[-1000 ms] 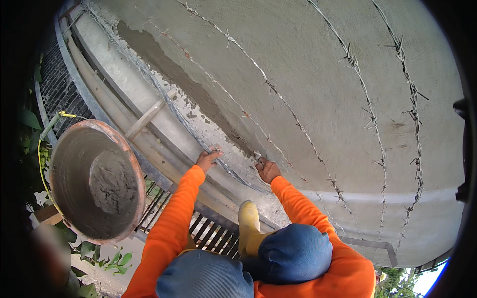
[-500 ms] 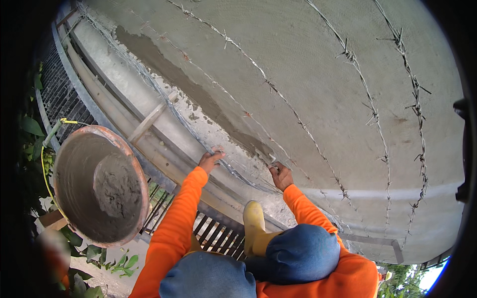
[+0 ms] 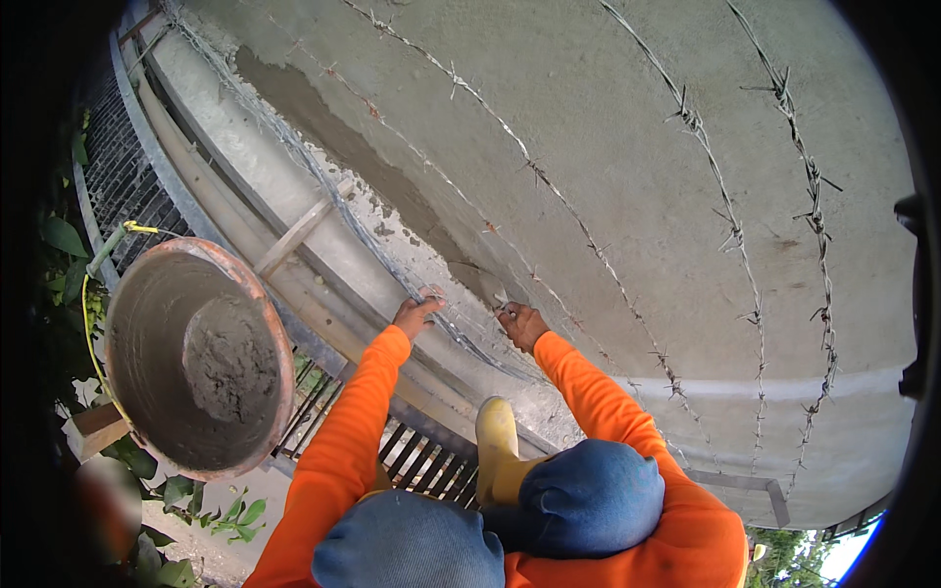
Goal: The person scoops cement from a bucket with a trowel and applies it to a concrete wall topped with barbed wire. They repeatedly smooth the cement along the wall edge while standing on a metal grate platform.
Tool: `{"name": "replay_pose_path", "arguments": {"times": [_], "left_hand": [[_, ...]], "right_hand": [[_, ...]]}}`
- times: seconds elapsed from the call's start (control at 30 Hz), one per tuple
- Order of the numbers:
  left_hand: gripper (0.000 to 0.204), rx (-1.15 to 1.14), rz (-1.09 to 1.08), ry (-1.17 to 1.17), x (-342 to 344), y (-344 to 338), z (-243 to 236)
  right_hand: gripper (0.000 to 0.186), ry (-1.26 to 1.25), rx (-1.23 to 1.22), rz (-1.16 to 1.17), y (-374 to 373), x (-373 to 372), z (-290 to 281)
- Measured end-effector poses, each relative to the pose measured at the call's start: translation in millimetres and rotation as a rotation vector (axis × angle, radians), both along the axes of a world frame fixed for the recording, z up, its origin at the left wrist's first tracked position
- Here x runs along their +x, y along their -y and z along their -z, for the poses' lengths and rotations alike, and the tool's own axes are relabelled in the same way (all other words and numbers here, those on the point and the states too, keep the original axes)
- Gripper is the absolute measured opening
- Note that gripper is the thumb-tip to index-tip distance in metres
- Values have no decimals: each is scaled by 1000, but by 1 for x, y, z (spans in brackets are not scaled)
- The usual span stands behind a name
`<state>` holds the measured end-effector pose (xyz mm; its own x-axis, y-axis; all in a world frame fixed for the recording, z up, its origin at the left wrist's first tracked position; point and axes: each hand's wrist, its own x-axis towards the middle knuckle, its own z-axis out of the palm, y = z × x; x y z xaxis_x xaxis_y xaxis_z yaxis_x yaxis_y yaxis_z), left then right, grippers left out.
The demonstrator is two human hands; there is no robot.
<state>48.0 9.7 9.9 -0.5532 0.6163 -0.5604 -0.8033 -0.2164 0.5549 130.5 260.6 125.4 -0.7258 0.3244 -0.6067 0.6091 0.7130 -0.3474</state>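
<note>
My left hand [image 3: 416, 316] is closed around a bundle of grey cables [image 3: 370, 245] that runs along the ledge at the wall's base. To its right my right hand [image 3: 521, 325] is closed on a small metal tool [image 3: 501, 302], probably a trowel, whose blade is mostly hidden against a darker band of wet mortar [image 3: 323, 118] on the grey plastered wall [image 3: 667, 245]. Chipped, pale concrete lies between this band and the cables. Strands of barbed wire [image 3: 583, 230] cross over the wall just beyond my right hand.
A bucket of wet mortar [image 3: 147, 363] hangs at my left beside a metal grating [image 3: 132, 196] and leafy plants [image 3: 64, 235]. Pipes and a wooden crosspiece [image 3: 294, 235] run along the ledge. My yellow boot [image 3: 495, 441] stands by dark bars [image 3: 421, 461] below my hands.
Half a second ago my right hand with the tool had shifted right along the mortar band; it is now back to the left, nearer my left hand, which has barely moved.
</note>
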Motion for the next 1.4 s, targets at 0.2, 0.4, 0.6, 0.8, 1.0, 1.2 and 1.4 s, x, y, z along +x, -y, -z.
{"name": "replay_pose_path", "arguments": {"times": [0.2, 0.4, 0.6, 0.8, 1.0, 1.2, 1.4], "left_hand": [[52, -11, 19, -10, 0, 1, 4], [58, -108, -69, 34, 5, -3, 2], [64, -42, 28, -18, -2, 4, -9], [69, -71, 1, -8, -1, 0, -17], [67, -78, -43, 22, -1, 1, -13], [64, -34, 33, 5, -4, 0, -2], [42, -10, 42, -51, -6, -3, 1]], "right_hand": [[44, 58, 56, 124, -29, 37, 6], [40, 7, 121, 143, -58, 81, 7], [35, -204, 311, -45, -45, 113, -35], [39, -80, 334, -167, -31, 109, -43], [44, -170, 327, -154, -33, 73, -22], [45, -247, 326, -99, -18, 86, -32], [45, -202, 344, -218, -9, 57, -7]]}}
